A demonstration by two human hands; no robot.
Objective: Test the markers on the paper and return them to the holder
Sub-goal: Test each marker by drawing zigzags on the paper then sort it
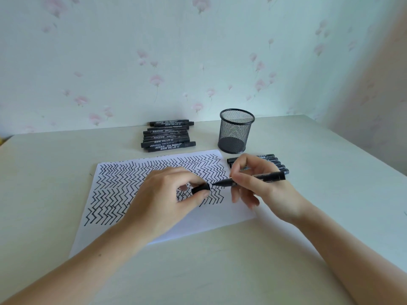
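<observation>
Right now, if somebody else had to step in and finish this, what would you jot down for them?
Left hand: grip pinches the marker cap, just off the tip.
Right hand: grip holds the uncapped marker over the paper.
Paper: mostly covered in zigzag test strokes; bottom right corner bare.
Mesh holder: stands behind the paper and looks empty.
Marker pile: lies left of the holder. A smaller marker row lies right of the paper, behind the right hand.
Done: many test strokes. I cannot tell which pile is tested.
Left: cap this marker, test any remaining, put all in the holder.
</observation>
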